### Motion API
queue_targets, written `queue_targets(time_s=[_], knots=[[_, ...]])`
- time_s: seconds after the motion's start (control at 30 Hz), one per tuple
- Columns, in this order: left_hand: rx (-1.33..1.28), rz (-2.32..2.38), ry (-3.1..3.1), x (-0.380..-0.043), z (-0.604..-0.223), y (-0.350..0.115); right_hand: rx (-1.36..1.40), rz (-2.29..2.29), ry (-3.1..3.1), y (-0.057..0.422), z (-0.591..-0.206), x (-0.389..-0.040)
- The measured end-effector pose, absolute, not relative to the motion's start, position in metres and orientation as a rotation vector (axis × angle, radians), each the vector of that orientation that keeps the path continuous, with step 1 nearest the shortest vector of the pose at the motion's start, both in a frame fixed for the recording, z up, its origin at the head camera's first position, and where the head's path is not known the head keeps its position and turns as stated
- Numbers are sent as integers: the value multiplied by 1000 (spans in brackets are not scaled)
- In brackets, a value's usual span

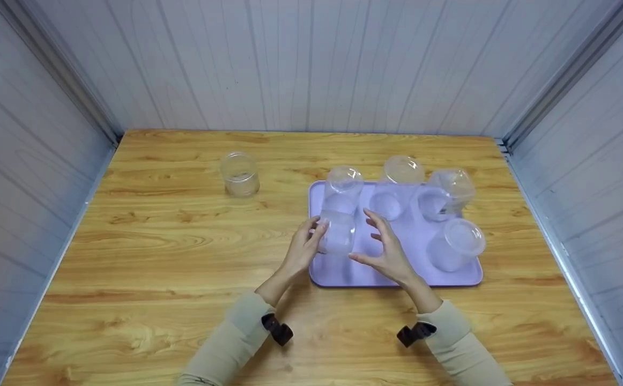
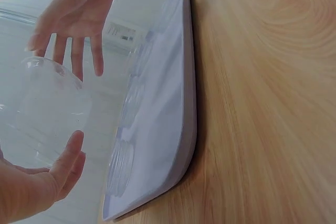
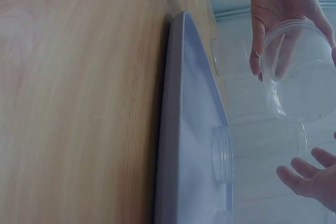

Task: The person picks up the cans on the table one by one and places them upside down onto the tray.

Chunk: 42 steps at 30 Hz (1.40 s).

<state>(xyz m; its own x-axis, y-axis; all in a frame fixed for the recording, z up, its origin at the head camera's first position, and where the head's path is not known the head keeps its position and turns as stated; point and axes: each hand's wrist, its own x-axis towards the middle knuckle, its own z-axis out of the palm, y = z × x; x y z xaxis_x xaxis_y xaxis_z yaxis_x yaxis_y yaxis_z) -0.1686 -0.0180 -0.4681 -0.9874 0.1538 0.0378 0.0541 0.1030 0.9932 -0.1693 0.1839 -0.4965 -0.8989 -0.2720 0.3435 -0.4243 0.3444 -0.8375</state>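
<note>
Above the left part of the lilac tray (image 1: pixel 392 279), my left hand (image 1: pixel 302 247) holds a clear plastic jar (image 1: pixel 338 233), thumb on one side and fingers on the other. The jar lies tilted on its side; its threaded rim, seen in the right wrist view, is toward the left hand. My right hand (image 1: pixel 389 257) hovers to the right of the jar, fingers spread and apart from it, in the head view. More clear jars stand on the tray, among them a back-left jar (image 1: pixel 345 182) and a front-right jar (image 1: pixel 457 244). Their threaded mouths face down in the wrist views.
Another clear jar (image 1: pixel 240 174) stands on the wooden table (image 1: pixel 183 241) left of the tray. Two further jars, a back-middle jar (image 1: pixel 402 170) and a back-right jar (image 1: pixel 453 187), line the tray's far side. Pale panels (image 1: pixel 290 64) enclose the table's back and sides.
</note>
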Motion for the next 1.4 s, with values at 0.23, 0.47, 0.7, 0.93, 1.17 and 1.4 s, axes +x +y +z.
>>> queue_targets(time_s=[0.23,0.47,0.7,0.93,1.17,1.4], knots=[[216,2051,2187,-172,-485,-11,704,1559,-2487,172,-469,-155],[218,2114,2051,-166,-473,-7,742,1593,-2474,168,-465,-153],[237,2119,2024,-159,-456,-6,783,1639,-2403,167,-466,-153],[210,2126,1976,-157,-454,-5,838,1622,-2344,167,-464,-153],[210,2133,1902,-159,-457,-7,856,1628,-2308,167,-463,-152],[239,2096,1850,-169,-479,-8,843,1593,-2321,167,-463,-152]])
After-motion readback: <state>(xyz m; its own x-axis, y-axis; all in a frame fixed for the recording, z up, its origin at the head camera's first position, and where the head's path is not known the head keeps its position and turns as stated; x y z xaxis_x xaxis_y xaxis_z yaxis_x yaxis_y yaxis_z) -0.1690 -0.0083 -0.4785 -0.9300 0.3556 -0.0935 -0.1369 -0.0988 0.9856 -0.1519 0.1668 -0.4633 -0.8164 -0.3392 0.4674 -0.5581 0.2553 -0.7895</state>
